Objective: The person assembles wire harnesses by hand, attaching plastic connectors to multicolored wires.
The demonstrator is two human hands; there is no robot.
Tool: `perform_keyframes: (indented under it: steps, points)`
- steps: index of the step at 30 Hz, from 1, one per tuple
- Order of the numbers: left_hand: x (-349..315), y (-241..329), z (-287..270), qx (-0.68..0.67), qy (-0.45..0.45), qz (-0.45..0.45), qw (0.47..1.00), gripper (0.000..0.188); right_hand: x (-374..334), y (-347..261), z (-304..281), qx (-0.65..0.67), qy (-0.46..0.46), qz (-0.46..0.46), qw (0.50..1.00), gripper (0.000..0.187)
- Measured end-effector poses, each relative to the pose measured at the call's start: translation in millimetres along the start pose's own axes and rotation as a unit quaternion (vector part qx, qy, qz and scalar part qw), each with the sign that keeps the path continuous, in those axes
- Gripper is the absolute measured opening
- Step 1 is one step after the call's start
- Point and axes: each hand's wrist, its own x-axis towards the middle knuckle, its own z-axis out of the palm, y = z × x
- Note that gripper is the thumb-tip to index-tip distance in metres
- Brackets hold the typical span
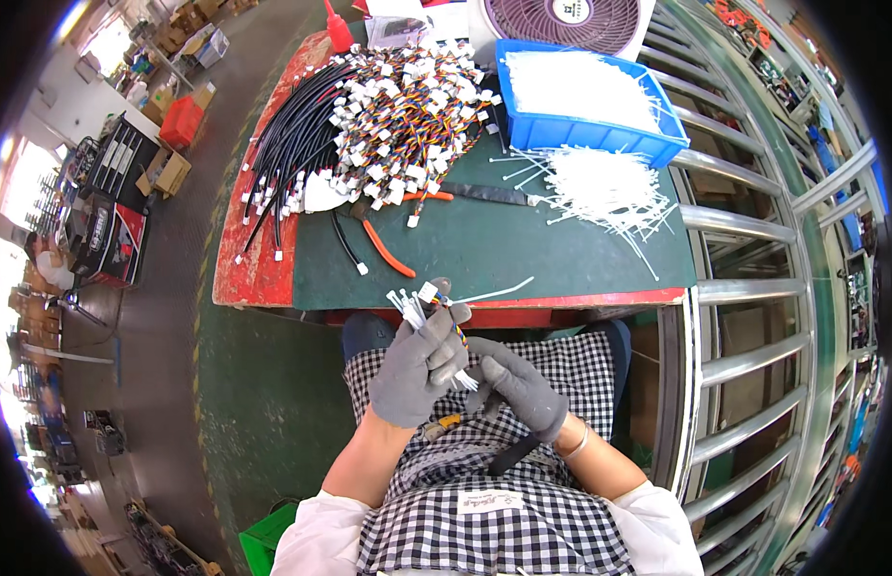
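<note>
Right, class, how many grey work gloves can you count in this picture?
2. One is on the left hand, which grips a bunch of white cable ties; the other is on the right hand, just beside it. Others could be hidden among the background clutter.

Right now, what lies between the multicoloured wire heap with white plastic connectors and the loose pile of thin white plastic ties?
In the head view, a narrow black object lies there on the green tabletop, an orange tool handle beside its left end.
</note>
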Motion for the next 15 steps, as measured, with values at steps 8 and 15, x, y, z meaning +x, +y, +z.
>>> perform_keyframes:
  steps: [8,15]
  points:
    - [-2.7,3.0,-0.1,0.105,0.017,0.037,0.994,0.045,-2.9,-9.1,-13.7,-0.071,-0.043,0.042,0.996,0.038]
    - [-1.1,9.9,5.3,0.288,0.066,0.081,0.952,0.053,-21.8,-36.1,-23.3,-0.140,0.026,0.045,0.989,0.032]
